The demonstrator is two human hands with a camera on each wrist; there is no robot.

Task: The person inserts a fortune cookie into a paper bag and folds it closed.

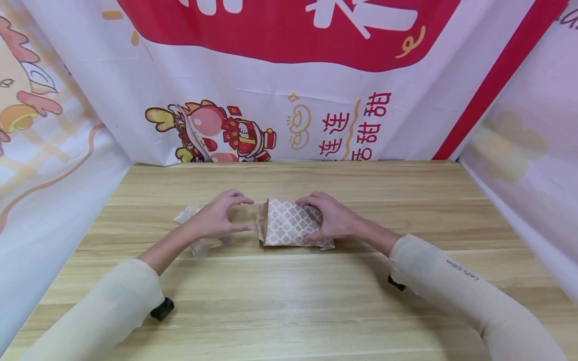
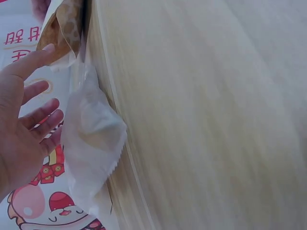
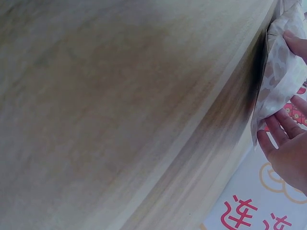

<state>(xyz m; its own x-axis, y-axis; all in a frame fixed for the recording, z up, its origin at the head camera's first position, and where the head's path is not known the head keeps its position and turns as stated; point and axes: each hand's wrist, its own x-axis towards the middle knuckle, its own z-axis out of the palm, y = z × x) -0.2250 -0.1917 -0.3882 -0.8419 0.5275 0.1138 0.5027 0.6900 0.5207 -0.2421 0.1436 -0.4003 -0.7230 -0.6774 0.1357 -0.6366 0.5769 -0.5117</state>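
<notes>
A brown paper bag (image 1: 289, 223) with a white lattice print lies on its side on the wooden table, its mouth towards the left. My right hand (image 1: 336, 218) grips its closed end, thumb on the near side and fingers on the far side. Just left of the mouth is my left hand (image 1: 219, 215), with thumb and fingers spread wide and nothing between them. Beneath that hand and wrist lies a clear plastic wrapper (image 1: 186, 214). The left wrist view shows this wrapper (image 2: 93, 136) crumpled, with a serrated edge. What the bag holds inside is hidden.
The light wood table (image 1: 289, 301) stretches in front of both arms. Behind it hangs a printed cloth (image 1: 280, 80) with red figures and lettering, and more cloth stands at the left and right sides.
</notes>
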